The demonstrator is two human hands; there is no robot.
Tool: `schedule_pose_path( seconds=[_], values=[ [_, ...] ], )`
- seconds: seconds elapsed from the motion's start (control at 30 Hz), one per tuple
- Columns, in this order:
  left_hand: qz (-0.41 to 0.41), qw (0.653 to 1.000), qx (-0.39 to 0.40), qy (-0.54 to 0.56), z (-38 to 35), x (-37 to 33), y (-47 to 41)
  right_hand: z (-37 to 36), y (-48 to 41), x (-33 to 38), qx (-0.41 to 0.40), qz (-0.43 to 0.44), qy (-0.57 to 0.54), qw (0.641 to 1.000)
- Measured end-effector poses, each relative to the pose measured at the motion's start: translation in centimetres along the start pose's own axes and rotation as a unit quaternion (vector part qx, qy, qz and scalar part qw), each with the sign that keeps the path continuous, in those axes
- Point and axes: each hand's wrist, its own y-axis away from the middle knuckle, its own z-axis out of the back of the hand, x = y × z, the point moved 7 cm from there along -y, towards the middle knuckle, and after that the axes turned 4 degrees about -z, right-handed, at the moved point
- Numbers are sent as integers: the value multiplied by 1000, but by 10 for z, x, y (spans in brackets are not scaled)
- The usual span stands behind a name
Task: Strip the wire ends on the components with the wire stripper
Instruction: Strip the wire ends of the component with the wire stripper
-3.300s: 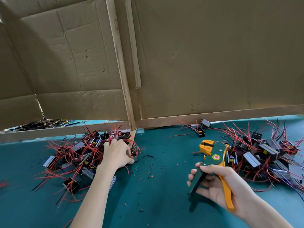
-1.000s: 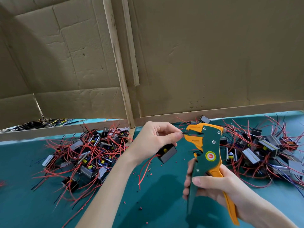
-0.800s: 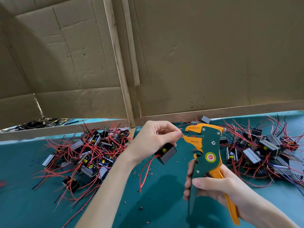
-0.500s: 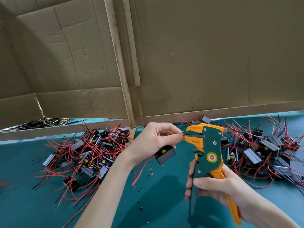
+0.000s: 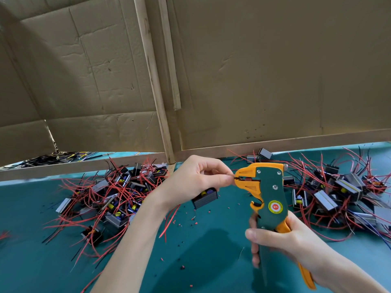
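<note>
Left hand (image 5: pixel 196 178): thumb and forefinger pinch a thin dark wire end (image 5: pixel 234 177) right at the stripper's mouth.
Component (image 5: pixel 205 196): a small dark box with yellow and blue parts inside, raised off the table just under the left palm; the grip on it is hidden.
Right hand (image 5: pixel 283 240): fingers curled round both handles, one green and one orange.
Wire stripper (image 5: pixel 268 193): held upright, green body, with the orange jaws pointing left and the wire end between them.
Sticker (image 5: pixel 275 206): round, yellow ring and red centre, with white letters that look like "DK".
Left pile (image 5: pixel 118 193): components tangled in red and black leads.
Right pile (image 5: pixel 338 191): more of the same behind the stripper.
Table (image 5: pixel 211 250): teal, dotted with red and black insulation scraps (image 5: pixel 179 224).
Backdrop: a cardboard wall (image 5: pixel 254 70).
</note>
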Motion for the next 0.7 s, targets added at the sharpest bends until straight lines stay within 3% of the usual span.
schedule_pose_path(
  seconds=[0.3, 0.5, 0.7],
  values=[
    [36, 999, -13, -29, 0, 11, 0, -2, -6, -11, -96, 13, -13, 995],
    [6, 997, -66, -27, 14, 11, 0, -2, -13, -7, 22, 23, -114, 993],
    [-29, 988, -129, 80, 27, 9, 1, 15, -15, 0, -1, 45, -159, 986]
  ],
)
